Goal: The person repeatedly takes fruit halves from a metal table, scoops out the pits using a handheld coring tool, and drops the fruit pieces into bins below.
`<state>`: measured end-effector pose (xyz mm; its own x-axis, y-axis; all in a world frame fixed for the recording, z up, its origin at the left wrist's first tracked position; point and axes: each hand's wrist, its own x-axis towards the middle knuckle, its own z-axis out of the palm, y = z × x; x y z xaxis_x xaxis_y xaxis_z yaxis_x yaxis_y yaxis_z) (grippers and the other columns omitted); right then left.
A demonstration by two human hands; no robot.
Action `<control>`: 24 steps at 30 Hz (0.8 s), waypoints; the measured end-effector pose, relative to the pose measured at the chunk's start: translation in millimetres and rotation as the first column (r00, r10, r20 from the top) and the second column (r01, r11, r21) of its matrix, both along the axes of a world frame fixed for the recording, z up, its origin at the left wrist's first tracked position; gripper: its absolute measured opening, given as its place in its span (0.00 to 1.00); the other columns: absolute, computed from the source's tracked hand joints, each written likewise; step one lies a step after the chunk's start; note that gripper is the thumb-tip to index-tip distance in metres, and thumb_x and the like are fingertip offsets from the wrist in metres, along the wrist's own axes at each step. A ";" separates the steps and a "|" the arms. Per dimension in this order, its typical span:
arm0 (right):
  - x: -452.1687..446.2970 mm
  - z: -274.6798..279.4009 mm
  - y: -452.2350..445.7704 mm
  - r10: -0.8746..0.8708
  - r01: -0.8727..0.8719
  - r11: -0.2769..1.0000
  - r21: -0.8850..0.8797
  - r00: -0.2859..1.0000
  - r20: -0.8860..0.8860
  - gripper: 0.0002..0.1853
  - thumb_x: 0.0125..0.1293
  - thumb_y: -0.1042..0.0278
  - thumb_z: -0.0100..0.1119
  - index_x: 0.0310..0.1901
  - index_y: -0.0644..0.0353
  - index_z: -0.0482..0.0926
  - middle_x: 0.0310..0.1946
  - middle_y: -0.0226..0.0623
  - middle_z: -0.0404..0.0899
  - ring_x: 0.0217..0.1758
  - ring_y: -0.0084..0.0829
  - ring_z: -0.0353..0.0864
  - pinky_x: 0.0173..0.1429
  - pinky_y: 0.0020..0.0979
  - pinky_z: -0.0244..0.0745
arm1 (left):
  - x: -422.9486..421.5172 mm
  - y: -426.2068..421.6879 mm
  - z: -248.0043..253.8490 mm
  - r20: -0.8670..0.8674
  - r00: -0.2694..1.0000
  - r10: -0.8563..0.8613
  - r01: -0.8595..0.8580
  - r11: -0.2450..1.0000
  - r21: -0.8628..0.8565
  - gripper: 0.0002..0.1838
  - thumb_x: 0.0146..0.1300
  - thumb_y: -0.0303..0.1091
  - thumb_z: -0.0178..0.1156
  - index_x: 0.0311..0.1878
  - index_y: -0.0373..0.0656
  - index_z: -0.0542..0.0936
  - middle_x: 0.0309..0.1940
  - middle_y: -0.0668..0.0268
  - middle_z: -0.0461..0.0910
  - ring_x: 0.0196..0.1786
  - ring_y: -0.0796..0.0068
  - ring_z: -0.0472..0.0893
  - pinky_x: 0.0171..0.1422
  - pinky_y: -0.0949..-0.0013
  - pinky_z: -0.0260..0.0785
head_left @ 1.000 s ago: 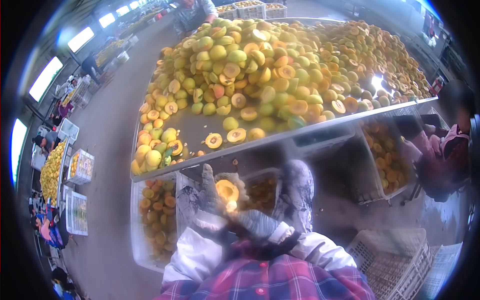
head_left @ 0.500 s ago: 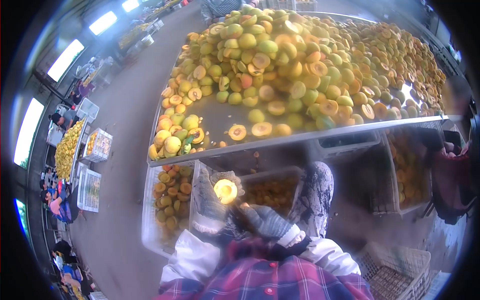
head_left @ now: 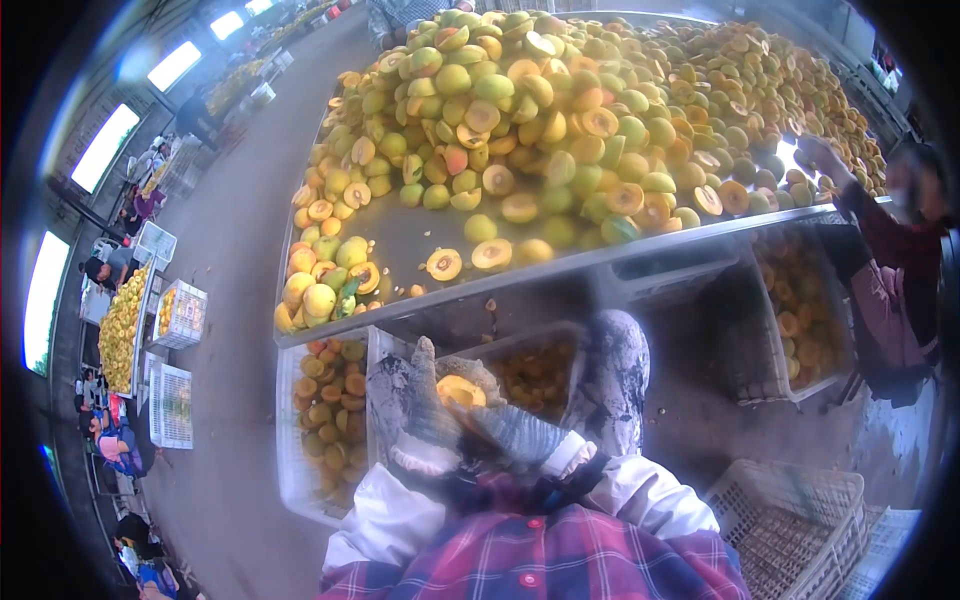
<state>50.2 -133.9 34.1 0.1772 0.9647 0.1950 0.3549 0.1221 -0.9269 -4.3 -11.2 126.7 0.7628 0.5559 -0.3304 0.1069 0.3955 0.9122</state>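
Note:
A halved yellow fruit [head_left: 461, 391] lies in my gloved left hand [head_left: 436, 400], its cut face turned up and the thumb raised beside it. My gloved right hand [head_left: 518, 436] is drawn in against the fruit's lower right side, its fingers bent; whatever they grip is hidden. Both hands are over my lap, below the metal table's edge [head_left: 560, 270]. On the table is a large heap of whole and halved fruits [head_left: 490, 120], with a few halves near the front edge.
A white crate of fruit halves [head_left: 330, 415] stands left of my knees, another crate [head_left: 540, 378] between them. Further crates [head_left: 800, 320] stand at the right. A co-worker [head_left: 900, 220] sits at the right, an arm over the table. More people and crates line the far left.
My right hand has moved in against the fruit, and the fruit half has tilted in my left hand. At the right, the co-worker's arm now reaches over the table.

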 end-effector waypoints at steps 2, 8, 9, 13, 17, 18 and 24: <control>4.3 3.0 -4.2 -0.002 -0.002 0.989 0.148 1.000 0.024 0.32 0.68 0.65 0.60 0.71 0.59 0.62 0.60 0.45 0.72 0.58 0.38 0.73 0.64 0.37 0.67 | 2.5 -4.0 0.8 -0.004 0.999 0.041 -0.041 0.999 0.016 0.35 0.69 0.66 0.43 0.40 0.37 0.80 0.28 0.56 0.81 0.31 0.60 0.81 0.39 0.59 0.77; 11.1 -2.2 -31.9 0.062 -0.067 0.994 0.090 0.997 0.055 0.23 0.74 0.63 0.52 0.68 0.56 0.68 0.56 0.40 0.76 0.55 0.32 0.75 0.63 0.32 0.68 | 2.2 -14.3 7.8 0.008 0.996 0.087 -0.086 0.996 -0.023 0.37 0.69 0.68 0.42 0.42 0.37 0.79 0.32 0.54 0.81 0.34 0.55 0.81 0.43 0.53 0.78; 12.2 2.5 -32.7 0.062 -0.067 0.993 0.092 0.996 0.060 0.23 0.74 0.63 0.52 0.68 0.56 0.68 0.56 0.40 0.76 0.55 0.32 0.75 0.63 0.32 0.68 | 2.5 -12.9 9.5 0.020 0.995 0.096 -0.095 0.995 -0.042 0.38 0.69 0.68 0.42 0.43 0.37 0.79 0.32 0.54 0.81 0.34 0.54 0.81 0.44 0.52 0.78; 10.2 44.5 -38.0 -0.047 -0.010 0.987 -0.159 0.936 -0.349 0.20 0.76 0.60 0.49 0.64 0.57 0.72 0.41 0.36 0.82 0.50 0.25 0.77 0.56 0.30 0.73 | 0.3 9.0 -3.9 0.072 0.992 0.099 -0.069 0.938 -0.339 0.38 0.69 0.68 0.41 0.45 0.36 0.80 0.35 0.53 0.82 0.37 0.54 0.82 0.45 0.52 0.78; 0.0 36.8 -22.7 -0.342 0.247 0.939 -0.237 0.722 -0.601 0.18 0.69 0.61 0.60 0.57 0.59 0.74 0.43 0.37 0.81 0.46 0.29 0.79 0.49 0.32 0.75 | 2.5 -9.1 -0.3 0.030 0.987 0.157 -0.154 0.984 -0.095 0.35 0.72 0.64 0.41 0.44 0.36 0.81 0.33 0.56 0.83 0.36 0.59 0.81 0.44 0.61 0.78; -2.0 45.6 -16.0 -0.409 0.342 0.913 -0.224 0.774 -0.483 0.19 0.68 0.63 0.61 0.57 0.59 0.74 0.44 0.38 0.80 0.45 0.29 0.80 0.47 0.32 0.76 | 3.4 -16.8 2.7 0.031 0.988 0.150 -0.146 0.984 -0.098 0.35 0.72 0.64 0.41 0.44 0.36 0.81 0.33 0.56 0.83 0.36 0.59 0.81 0.44 0.61 0.78; -9.8 27.1 8.4 -0.490 0.496 0.868 0.015 0.862 -0.133 0.15 0.66 0.66 0.61 0.52 0.61 0.77 0.39 0.38 0.83 0.41 0.29 0.82 0.45 0.33 0.76 | -5.5 -19.5 -16.3 -0.077 0.982 0.172 -0.152 0.966 0.208 0.31 0.74 0.57 0.44 0.41 0.36 0.83 0.32 0.61 0.83 0.34 0.69 0.81 0.43 0.69 0.75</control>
<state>40.4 -125.5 61.2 0.6523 0.7352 0.1841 0.2663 0.0051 -0.9639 -9.9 -30.7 110.4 0.6280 0.7317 -0.2649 0.1450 0.2244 0.9637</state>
